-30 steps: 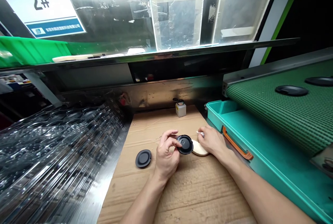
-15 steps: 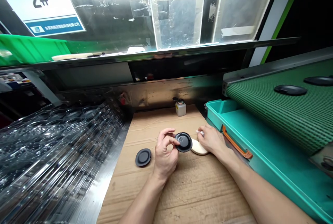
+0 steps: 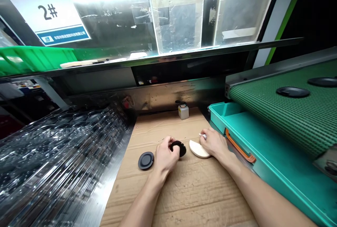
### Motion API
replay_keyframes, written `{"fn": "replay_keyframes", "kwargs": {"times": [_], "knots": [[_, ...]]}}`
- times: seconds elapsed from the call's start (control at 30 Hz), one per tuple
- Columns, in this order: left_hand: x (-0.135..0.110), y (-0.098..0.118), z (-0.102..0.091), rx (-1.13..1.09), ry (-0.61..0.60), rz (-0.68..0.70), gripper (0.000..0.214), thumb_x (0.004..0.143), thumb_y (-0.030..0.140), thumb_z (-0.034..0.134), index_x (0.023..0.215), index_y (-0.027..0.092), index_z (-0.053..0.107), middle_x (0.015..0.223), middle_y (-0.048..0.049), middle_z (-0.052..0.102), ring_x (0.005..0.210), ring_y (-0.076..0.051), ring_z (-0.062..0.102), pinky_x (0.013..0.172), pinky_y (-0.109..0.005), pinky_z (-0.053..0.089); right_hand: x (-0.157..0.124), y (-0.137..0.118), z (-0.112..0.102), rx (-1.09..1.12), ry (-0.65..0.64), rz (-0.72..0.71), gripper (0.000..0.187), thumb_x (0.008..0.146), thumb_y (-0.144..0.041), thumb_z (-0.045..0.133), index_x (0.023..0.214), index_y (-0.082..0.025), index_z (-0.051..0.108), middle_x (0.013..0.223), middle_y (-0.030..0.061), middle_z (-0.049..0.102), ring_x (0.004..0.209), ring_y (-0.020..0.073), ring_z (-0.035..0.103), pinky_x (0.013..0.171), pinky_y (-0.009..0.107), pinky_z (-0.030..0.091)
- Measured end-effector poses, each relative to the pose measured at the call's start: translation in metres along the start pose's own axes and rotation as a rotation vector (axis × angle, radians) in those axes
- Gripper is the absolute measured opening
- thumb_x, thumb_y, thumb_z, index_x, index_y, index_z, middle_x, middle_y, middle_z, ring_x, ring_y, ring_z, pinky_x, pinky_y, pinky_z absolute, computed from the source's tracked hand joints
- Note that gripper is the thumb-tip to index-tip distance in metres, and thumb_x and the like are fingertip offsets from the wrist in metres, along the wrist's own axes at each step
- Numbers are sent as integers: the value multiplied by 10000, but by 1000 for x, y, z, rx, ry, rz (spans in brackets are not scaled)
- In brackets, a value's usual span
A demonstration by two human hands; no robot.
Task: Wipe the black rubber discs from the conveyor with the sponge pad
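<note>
My left hand (image 3: 166, 155) grips a round black disc (image 3: 180, 148) by its edge, thumb on the near side, with the disc tilted above the cardboard (image 3: 200, 192). A second black disc (image 3: 145, 160) lies flat just left of that hand. Over to the right, my right hand (image 3: 213, 142) is closed around a small white piece (image 3: 203, 136) whose tip pokes out past the fingers; its kind is hidden. Beside the right hand, partly under it, a cream-white round pad (image 3: 199, 149) rests on the cardboard.
A small bottle (image 3: 183, 111) with its lid flipped up stands at the cardboard's back. Stacked clear plastic trays (image 3: 52, 156) fill the left. At right, a teal bin (image 3: 265, 142) with an orange handle sits below a green conveyor belt (image 3: 279, 114) carrying black discs (image 3: 292, 91).
My left hand has turned the disc over and tilted it, drawing it slightly left, so the cream-white pad shows more. My right hand stays almost where it was.
</note>
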State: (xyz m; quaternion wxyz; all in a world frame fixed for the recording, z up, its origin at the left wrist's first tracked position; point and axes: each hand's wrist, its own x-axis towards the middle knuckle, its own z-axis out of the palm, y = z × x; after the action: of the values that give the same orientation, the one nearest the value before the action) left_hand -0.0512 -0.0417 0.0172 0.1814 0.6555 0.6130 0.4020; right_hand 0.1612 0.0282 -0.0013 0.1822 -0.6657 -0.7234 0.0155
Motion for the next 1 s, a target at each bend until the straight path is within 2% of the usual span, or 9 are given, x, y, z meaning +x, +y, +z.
{"fn": "replay_keyframes", "kwargs": {"times": [0.13,0.2,0.3,0.43,0.57,0.77,0.9,1.0], "knots": [[1,-3,-1,379,-95,-36,272,849,386,472,1015,240,630,1027,-74,605,861,-218,618,740,-325,436,0,0,-1,18,17,-1,213,833,-334,443,913,-258,625,954,26,611,844,193,580,616,300,304],[0,-2,0,437,-92,-35,398,862,485,438,1128,237,601,1156,-102,544,957,-247,600,774,-345,437,0,0,-2,23,26,-5,213,833,-331,444,914,-255,626,952,29,612,841,195,581,624,301,309],[-1,3,0,433,-149,30,571,787,599,518,1228,237,540,1228,-110,503,1110,-292,529,831,-361,436,-1,-1,-3,28,28,-9,218,834,-335,445,921,-252,627,957,37,612,831,198,580,640,302,321],[-8,17,-7,396,-282,73,500,731,542,623,1131,244,594,1082,-77,547,1004,-272,554,846,-373,448,-1,-1,-4,41,14,0,225,836,-327,439,928,-246,628,967,45,610,839,199,579,663,302,339],[-35,23,-26,315,-335,192,478,740,466,656,1167,270,571,1077,-59,535,1035,-247,519,921,-371,426,-1,0,-4,52,14,-6,222,833,-322,438,920,-239,624,954,49,612,839,203,584,669,302,346],[-74,11,-49,333,-389,142,450,826,451,580,1254,328,513,1208,-62,501,1171,-256,439,1049,-438,339,-2,0,-3,54,9,-9,215,833,-316,433,916,-244,618,965,46,612,850,205,582,681,302,354],[-80,2,-65,334,-388,128,439,814,420,598,1233,321,516,1213,-58,515,1165,-257,451,1035,-435,356,-1,0,-3,56,-6,1,214,836,-326,434,901,-241,619,963,44,610,844,204,585,666,303,353],[-74,-13,-83,362,-364,72,437,798,425,614,1216,325,532,1238,-47,517,1190,-264,442,1038,-446,346,-1,0,-4,40,-5,-9,220,840,-335,432,905,-238,619,966,45,610,844,204,586,661,306,353]]}}
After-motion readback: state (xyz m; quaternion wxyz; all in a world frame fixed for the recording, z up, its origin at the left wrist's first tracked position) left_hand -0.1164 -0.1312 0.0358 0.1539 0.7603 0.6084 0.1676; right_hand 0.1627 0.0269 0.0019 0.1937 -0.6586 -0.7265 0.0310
